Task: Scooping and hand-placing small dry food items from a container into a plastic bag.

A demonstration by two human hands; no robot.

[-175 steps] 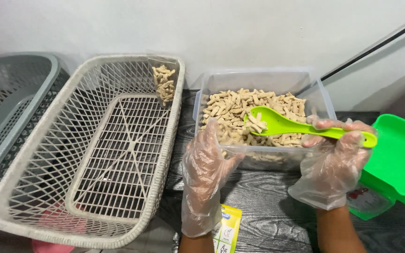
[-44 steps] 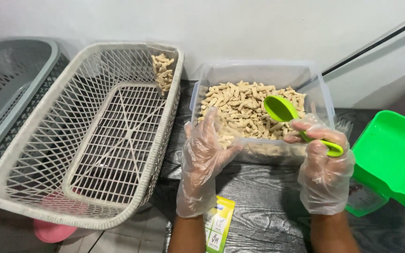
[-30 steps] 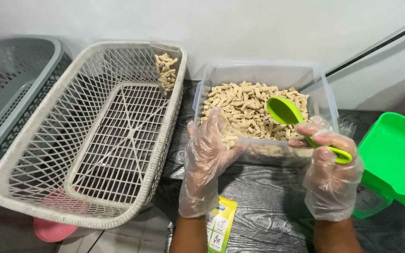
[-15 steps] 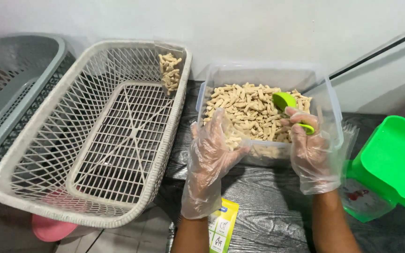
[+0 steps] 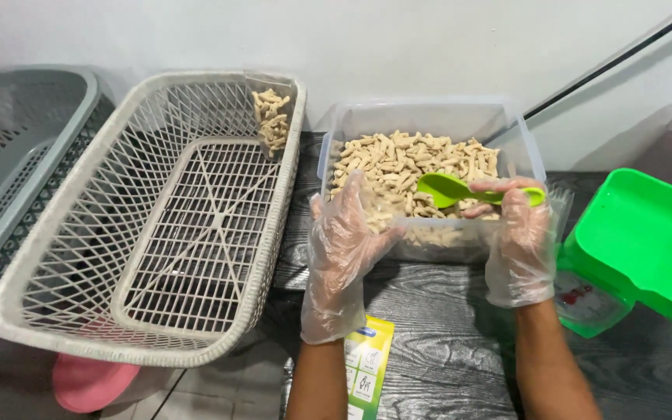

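The right hand [image 5: 516, 241], in a loose clear glove, grips the handle of a green scoop [image 5: 460, 189], its bowl resting on the pale stick snacks [image 5: 410, 167] that fill a clear plastic tub [image 5: 429, 120]. The left hand [image 5: 344, 241], gloved too, lies open with fingers spread against the tub's near wall — holding nothing. Outward, a white lattice basket [image 5: 157, 218] holds only one small bag of snacks [image 5: 271, 118] in its far corner. Judging by that, the tub is nearly full and the basket nearly bare — most of the portioning seems left.
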